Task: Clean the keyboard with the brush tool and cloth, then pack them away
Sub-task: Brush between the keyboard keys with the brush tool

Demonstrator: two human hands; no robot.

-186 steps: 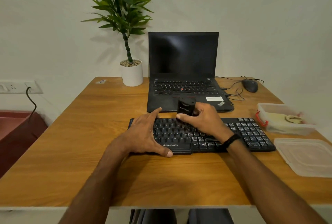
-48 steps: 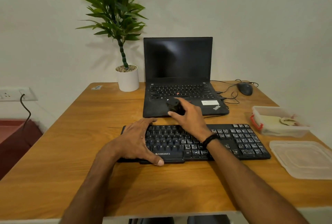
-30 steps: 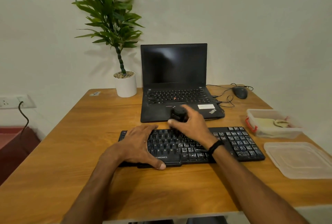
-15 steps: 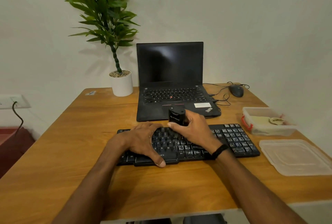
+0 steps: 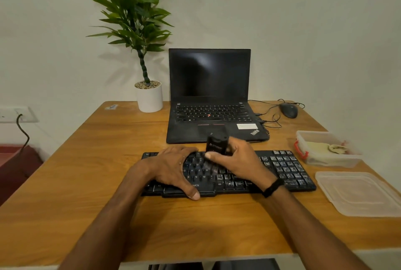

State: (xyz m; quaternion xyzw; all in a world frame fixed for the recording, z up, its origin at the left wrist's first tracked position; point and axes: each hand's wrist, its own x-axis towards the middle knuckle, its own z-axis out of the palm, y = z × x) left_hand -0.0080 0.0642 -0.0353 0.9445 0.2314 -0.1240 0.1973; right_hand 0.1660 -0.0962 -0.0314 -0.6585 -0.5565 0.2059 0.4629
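A black keyboard [image 5: 284,167] lies across the middle of the wooden desk [image 5: 91,174]. My left hand [image 5: 173,170] rests flat on the keyboard's left half, thumb at its front edge. My right hand [image 5: 236,162] grips a small black brush tool [image 5: 217,145] upright over the keys at the keyboard's centre; its bristles are blurred against the keys. A pale yellow cloth [image 5: 319,147] lies inside an open clear plastic box [image 5: 329,159] at the right of the desk.
An open black laptop [image 5: 209,96] stands behind the keyboard. A potted plant [image 5: 149,96] is at the back left, a wired mouse [image 5: 288,110] at the back right. The box's clear lid [image 5: 358,193] lies near the right front edge.
My right hand has swept the brush tool back and forth over the middle keys, from the rear row toward the centre. My left hand has stayed pressed on the keyboard's left half.
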